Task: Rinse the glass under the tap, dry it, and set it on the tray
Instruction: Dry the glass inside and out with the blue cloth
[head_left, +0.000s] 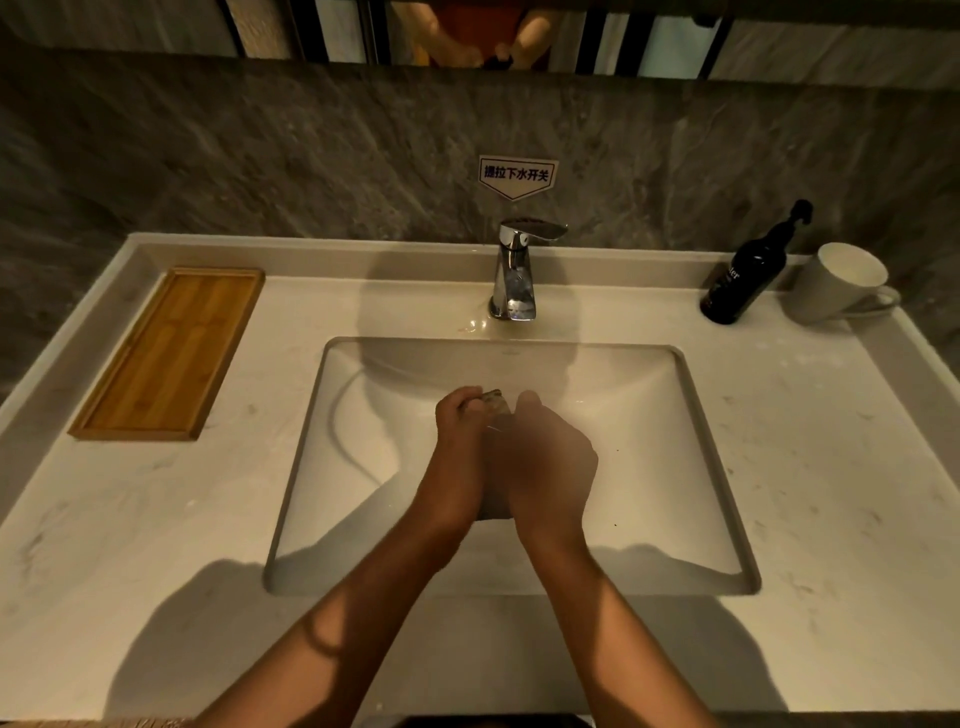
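Down over the sink (696, 415), both hands meet around the glass (493, 405): the left hand (460, 447) curls on its left side and the right hand (550, 457) wraps it from the right, so only the far end shows between them. Behind stands the chrome tap (514, 275); no running water can be made out. On the desk (156, 519), the wooden tray (166, 353) lies at the left, well apart, while a dark bottle (748, 270) and a white mug (836, 283) stand at the right.

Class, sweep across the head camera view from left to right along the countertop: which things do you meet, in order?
Wooden tray → left hand → tap → right hand → dark bottle → white mug.
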